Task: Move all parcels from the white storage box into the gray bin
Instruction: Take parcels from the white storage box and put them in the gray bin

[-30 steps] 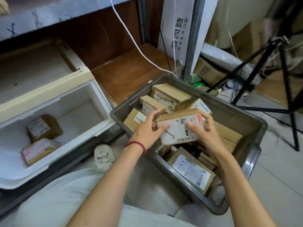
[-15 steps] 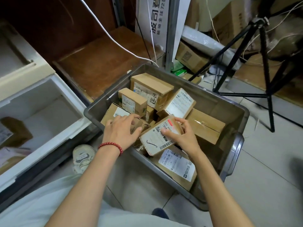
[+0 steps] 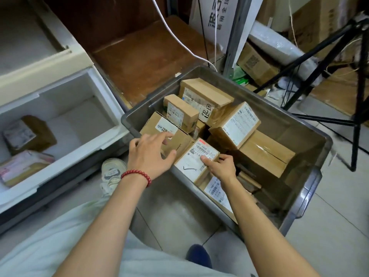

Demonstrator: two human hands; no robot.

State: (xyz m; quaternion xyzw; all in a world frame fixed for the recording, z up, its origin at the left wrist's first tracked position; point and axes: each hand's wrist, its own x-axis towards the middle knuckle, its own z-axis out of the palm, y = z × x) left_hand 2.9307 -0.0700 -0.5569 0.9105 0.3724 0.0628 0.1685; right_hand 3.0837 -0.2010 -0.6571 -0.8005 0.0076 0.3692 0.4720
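The gray bin point(image 3: 307, 124) stands on the floor at centre right, filled with several cardboard parcels. A labelled parcel point(image 3: 192, 160) lies at the bin's near wall, and my right hand point(image 3: 220, 166) grips its right edge with the thumb on the label. My left hand point(image 3: 148, 153) hovers with fingers spread, off that parcel, just over a larger parcel point(image 3: 165, 128) beside it. The white storage box point(image 3: 103, 114) sits at the left and holds two parcels: a brown one point(image 3: 28, 134) and a flatter one point(image 3: 22, 166).
A black tripod point(image 3: 357, 116) stands right of the bin. Behind the bin are a brown wooden board point(image 3: 151, 54), white cables, a metal post and stacked cartons. A white shoe point(image 3: 111, 172) rests between box and bin. My lap fills the bottom.
The labelled parcel has gone down from above the pile to rest at the bin's near wall. My left hand has let go of it and opened; the camera tilted slightly left.
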